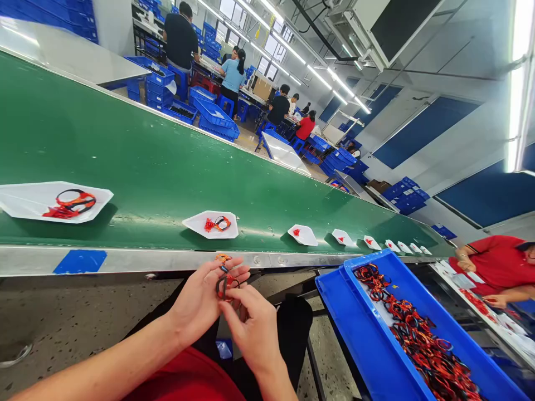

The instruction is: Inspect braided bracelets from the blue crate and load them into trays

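The person's left hand (pixel 204 301) is holding a small bunch of red, orange and black cords (pixel 224 284), and the right hand (pixel 251 328) is pinching the same bunch with closed fingers. The bunch is staying just in front of a green conveyor belt (pixel 137 161). On the right side, a blue plastic tray (pixel 355 334) is holding many tangled cords (pixel 418 340).

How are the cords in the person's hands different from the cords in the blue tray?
The held cords are a small bunch, raised between the left hand and right hand. The tray cords are a large tangled heap, lying in the blue tray. Both are red, orange and black.
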`<state>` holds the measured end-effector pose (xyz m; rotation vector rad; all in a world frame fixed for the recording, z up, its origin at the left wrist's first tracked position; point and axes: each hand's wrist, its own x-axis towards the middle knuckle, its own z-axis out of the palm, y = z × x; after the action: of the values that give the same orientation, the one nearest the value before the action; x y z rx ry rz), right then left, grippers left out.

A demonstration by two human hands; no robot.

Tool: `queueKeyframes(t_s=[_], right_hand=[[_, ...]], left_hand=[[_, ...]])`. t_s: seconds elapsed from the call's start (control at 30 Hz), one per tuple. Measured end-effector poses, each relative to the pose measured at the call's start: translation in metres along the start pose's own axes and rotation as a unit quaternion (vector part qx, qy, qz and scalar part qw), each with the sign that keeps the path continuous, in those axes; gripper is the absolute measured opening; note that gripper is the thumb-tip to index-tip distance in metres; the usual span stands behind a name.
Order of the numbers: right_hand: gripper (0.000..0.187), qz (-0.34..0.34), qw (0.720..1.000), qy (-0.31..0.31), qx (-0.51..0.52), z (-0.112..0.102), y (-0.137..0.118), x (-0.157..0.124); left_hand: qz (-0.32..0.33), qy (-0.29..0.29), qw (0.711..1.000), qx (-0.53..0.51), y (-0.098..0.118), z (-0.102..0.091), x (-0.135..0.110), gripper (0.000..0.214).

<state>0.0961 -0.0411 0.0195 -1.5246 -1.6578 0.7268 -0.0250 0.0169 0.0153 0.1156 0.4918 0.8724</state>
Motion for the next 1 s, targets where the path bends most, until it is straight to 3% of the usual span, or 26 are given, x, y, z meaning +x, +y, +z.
queueKeyframes(t_s=[0.07, 0.13, 0.23, 0.4, 0.67, 0.87, 0.93, 1.0], right_hand=[[0.019, 0.088, 0.986, 0.022, 0.139, -0.001, 0.007, 0.001], [0.028, 0.174, 0.94, 0.04, 0.292, -0.005, 0.012, 0.003], [0.032, 0.223, 0.869, 0.049, 0.439, -0.01, 0.016, 0.004], [0.031, 0.236, 0.822, 0.057, 0.515, -0.009, 0.018, -0.001], [0.031, 0.286, 0.759, 0.069, 0.581, -0.007, 0.028, 0.002], [0.033, 0.305, 0.738, 0.058, 0.599, -0.002, 0.032, 0.002], [0.033, 0.302, 0.748, 0.063, 0.588, -0.005, 0.031, 0.003], [0.032, 0.275, 0.783, 0.084, 0.552, -0.014, 0.029, 0.009]], left_hand=[[-0.007, -0.02, 1.0, -0.005, -0.002, -0.001, -0.001, 0.03], [-0.016, -0.04, 0.999, -0.002, -0.003, -0.002, -0.001, 0.026], [-0.02, -0.036, 0.999, 0.028, -0.007, -0.005, -0.001, 0.023], [-0.03, -0.016, 0.997, 0.072, -0.013, -0.006, 0.0, 0.023], [-0.039, -0.009, 0.998, 0.056, -0.011, -0.004, 0.001, 0.018], [-0.043, -0.004, 0.998, 0.049, -0.01, -0.006, 0.002, 0.018], [-0.044, -0.001, 0.998, 0.044, -0.01, -0.006, 0.003, 0.019], [-0.042, 0.006, 0.998, 0.041, -0.01, -0.006, 0.004, 0.021]])
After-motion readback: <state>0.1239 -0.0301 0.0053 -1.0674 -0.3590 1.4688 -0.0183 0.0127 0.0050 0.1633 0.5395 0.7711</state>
